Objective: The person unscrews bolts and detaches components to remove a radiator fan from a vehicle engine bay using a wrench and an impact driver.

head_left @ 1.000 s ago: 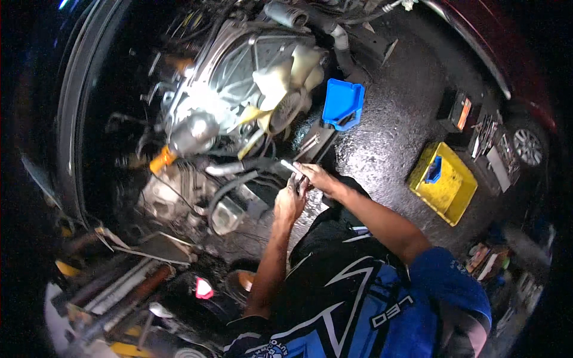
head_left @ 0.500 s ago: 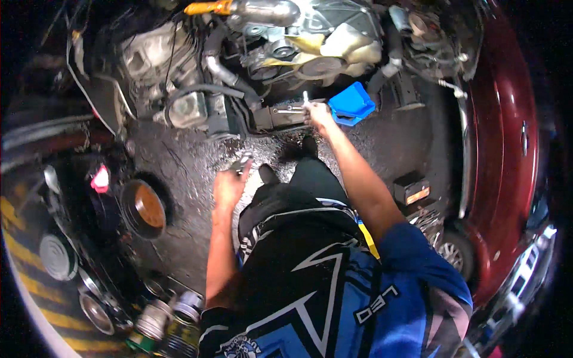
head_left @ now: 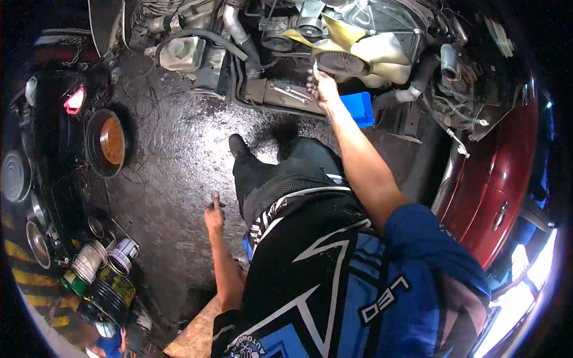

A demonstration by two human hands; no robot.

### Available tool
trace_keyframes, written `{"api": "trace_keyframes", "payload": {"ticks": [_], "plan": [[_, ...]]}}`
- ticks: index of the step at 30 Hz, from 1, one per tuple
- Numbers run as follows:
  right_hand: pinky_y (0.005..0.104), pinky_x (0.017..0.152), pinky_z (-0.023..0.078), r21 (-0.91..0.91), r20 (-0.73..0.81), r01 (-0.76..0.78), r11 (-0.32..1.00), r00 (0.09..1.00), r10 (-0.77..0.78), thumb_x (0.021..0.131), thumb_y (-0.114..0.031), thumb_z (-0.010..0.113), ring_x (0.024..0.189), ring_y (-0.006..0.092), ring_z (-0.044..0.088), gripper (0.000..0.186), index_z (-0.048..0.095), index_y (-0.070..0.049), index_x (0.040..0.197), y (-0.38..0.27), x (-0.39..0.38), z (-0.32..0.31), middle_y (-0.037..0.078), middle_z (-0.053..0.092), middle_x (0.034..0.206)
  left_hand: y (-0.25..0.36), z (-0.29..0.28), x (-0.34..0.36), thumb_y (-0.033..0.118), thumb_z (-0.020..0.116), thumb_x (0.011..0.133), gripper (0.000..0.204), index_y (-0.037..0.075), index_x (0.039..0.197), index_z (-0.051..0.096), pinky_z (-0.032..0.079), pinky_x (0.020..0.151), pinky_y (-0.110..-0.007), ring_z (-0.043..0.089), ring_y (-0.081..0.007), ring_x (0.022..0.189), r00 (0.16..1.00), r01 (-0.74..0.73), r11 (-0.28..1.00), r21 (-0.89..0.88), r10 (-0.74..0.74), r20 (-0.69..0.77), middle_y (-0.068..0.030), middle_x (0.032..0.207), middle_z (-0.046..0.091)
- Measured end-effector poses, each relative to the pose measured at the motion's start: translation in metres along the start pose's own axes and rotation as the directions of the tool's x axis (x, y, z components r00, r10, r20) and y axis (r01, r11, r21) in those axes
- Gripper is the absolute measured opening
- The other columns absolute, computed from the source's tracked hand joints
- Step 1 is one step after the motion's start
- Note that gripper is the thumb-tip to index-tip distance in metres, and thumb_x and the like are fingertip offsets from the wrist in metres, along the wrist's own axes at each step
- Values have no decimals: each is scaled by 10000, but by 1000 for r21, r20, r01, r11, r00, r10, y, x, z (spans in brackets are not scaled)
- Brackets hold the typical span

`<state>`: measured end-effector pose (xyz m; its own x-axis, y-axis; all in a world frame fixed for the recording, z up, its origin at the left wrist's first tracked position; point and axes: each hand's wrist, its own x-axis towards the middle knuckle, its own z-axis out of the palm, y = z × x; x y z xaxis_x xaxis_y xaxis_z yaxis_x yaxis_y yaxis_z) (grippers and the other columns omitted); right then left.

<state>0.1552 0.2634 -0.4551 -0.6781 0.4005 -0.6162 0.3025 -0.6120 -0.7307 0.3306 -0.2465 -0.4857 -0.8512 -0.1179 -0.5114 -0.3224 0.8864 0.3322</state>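
1. The right hand has its fingers drawn in around a slim pale piece, the arm stretched out ahead of the body; the piece is too small and bright to make out its exact shape.
2. The slim pale piece sticks up past the fingers, on the far side of that grip, close to the fan hub in the picture; whether the two touch cannot be told.
3. Just left of the right hand, metal wrenches lie on a dark crossbeam.
4. Just right of the right wrist and slightly nearer the body sits a blue container, partly hidden by the forearm.
5. Beyond the right hand and to its right spread the cream fan blades around the hub.
6. Well to the left of the right hand, a black hose curves beside a silver pipe.
7. The left hand is low and well apart from the right one, over the wet dark floor, with one digit pointing forward; whether its palm holds anything cannot be told.
8. Left of the left hand and farther forward stands a round dark basin with something orange-brown inside; buckets stand to its left and nearer the body.
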Motion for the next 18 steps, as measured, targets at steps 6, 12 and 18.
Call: {"api": "trace_keyframes", "payload": {"ticks": [6, 12, 18], "plan": [[256, 574, 424, 223, 102, 11, 975, 994, -35, 945, -264, 514, 625, 123, 469, 265, 551, -25, 1054, -26, 0, -19, 24, 509, 760, 17, 33, -84, 605, 448, 875, 681, -30, 802, 685, 396, 418, -315, 468, -142, 397, 866, 477, 816, -327, -371, 335, -47, 472, 486], [256, 598, 398, 264, 179, -33, 964, 984, -16, 936, -272, 520, 655, 122, 459, 270, 560, -40, 1067, -30, -8, -12, 14, 510, 763, 11, 20, -107, 615, 443, 871, 693, -28, 773, 682, 395, 415, -312, 467, -141, 398, 861, 481, 841, -247, -400, 314, -44, 477, 492], [251, 586, 411, 409, 291, -169, 897, 956, 48, 921, -280, 549, 626, 129, 475, 291, 548, -20, 1053, -35, 1, -20, 21, 508, 744, 26, 2, -72, 631, 433, 866, 712, -26, 736, 675, 402, 419, -316, 479, -146, 405, 887, 436, 869, -235, -369, 279, -50, 484, 505]]}}
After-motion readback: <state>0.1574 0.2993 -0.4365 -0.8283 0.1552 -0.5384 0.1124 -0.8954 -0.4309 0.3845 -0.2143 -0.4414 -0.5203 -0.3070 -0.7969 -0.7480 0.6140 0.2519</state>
